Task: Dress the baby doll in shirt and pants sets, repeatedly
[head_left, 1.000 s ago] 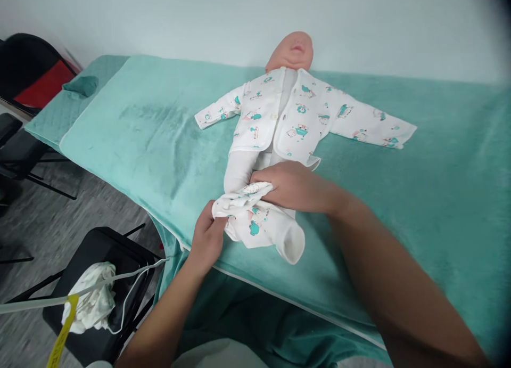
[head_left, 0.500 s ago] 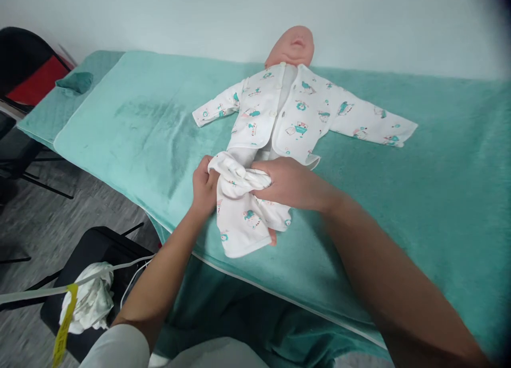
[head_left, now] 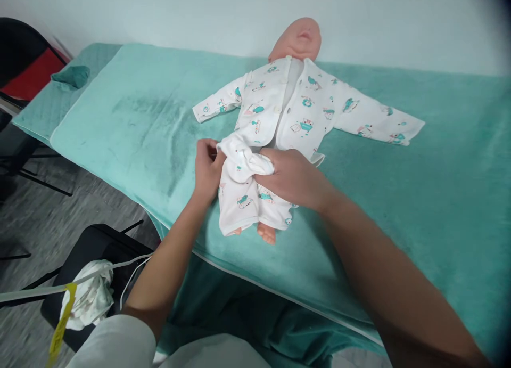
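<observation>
A baby doll [head_left: 300,38] lies on its back on the green bed, its head by the wall. It wears a white printed jacket [head_left: 307,104] with the sleeves spread out and the front partly parted. White printed trousers [head_left: 239,200] cover the legs, and toes show below the hems. My left hand [head_left: 209,168] is closed on the trousers' waistband at the left side. My right hand [head_left: 291,176] grips the bunched waistband near the middle, its fingertips partly hidden in the cloth.
The green padded bed [head_left: 399,213] runs along a pale wall. At the lower left, a black chair [head_left: 99,240] holds a crumpled white cloth [head_left: 90,296]. A pale cord with a yellow tag [head_left: 62,322] crosses in front of it. Another chair [head_left: 32,64] stands at the far left.
Both hands have pulled the trousers up toward the jacket. The hems rose, and the doll's toes now show at both legs. The camera view shifted slightly.
</observation>
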A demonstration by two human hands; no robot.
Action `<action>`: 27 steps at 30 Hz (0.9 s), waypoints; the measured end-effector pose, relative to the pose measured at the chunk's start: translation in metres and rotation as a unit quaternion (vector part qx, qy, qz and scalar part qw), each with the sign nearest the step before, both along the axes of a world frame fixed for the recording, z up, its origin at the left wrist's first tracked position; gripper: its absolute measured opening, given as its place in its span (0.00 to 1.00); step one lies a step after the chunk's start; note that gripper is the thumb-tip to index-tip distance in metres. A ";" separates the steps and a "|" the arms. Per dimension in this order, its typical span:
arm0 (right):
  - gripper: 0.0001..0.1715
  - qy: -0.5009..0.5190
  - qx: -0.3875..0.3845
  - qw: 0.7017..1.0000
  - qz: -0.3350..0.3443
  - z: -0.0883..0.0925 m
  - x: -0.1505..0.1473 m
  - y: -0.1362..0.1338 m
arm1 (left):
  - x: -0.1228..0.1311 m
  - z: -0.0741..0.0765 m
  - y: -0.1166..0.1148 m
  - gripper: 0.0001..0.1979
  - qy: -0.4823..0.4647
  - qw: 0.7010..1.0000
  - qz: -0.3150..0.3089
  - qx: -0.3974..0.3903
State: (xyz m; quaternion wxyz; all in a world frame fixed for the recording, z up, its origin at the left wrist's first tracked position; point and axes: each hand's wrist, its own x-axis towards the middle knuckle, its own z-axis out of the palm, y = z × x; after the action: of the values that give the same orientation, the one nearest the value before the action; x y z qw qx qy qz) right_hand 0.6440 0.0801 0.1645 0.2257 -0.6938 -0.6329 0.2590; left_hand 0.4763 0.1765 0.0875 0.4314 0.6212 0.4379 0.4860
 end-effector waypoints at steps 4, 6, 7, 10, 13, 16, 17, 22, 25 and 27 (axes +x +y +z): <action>0.11 0.014 0.004 1.000 -0.021 -0.003 0.001 0.001 | -0.030 0.006 -0.046 0.21 0.068 0.997 -0.008 -0.039; 0.07 0.007 0.007 0.999 -0.041 -0.005 0.002 0.002 | -0.039 0.008 -0.065 0.24 0.102 0.990 -0.078 -0.066; 0.05 0.003 0.010 0.999 -0.050 -0.006 0.002 0.003 | -0.041 0.008 -0.072 0.25 0.111 0.986 -0.100 -0.072; 0.03 0.001 0.015 0.998 -0.061 -0.007 0.003 0.004 | -0.041 0.006 -0.082 0.26 0.133 0.984 -0.103 -0.055; 0.04 0.011 0.017 0.999 -0.048 -0.007 0.003 0.004 | -0.039 0.002 -0.077 0.25 0.161 0.983 -0.092 -0.006; 0.04 0.018 0.019 0.999 -0.038 -0.005 0.004 0.003 | -0.038 -0.001 -0.059 0.23 0.194 0.977 -0.075 0.053; 0.05 0.017 0.018 0.999 -0.039 -0.005 0.004 0.003 | -0.037 -0.002 -0.051 0.22 0.204 0.974 -0.065 0.072; 0.06 0.002 0.016 0.999 -0.050 -0.006 0.003 0.003 | -0.027 -0.007 -0.017 0.24 0.228 0.963 -0.021 0.145; 0.03 0.005 0.012 0.999 -0.042 -0.006 0.003 0.002 | -0.027 -0.009 -0.014 0.24 0.218 0.965 -0.025 0.144; 0.06 0.019 0.008 0.999 -0.024 -0.004 0.005 0.001 | -0.031 -0.010 -0.016 0.24 0.184 0.976 -0.034 0.114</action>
State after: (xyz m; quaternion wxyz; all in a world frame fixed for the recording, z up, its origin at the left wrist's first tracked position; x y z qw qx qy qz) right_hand 0.6490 0.0812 0.1609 0.2494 -0.7021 -0.6136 0.2615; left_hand 0.4449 0.1609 0.0779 0.2859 0.7598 0.4299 0.3951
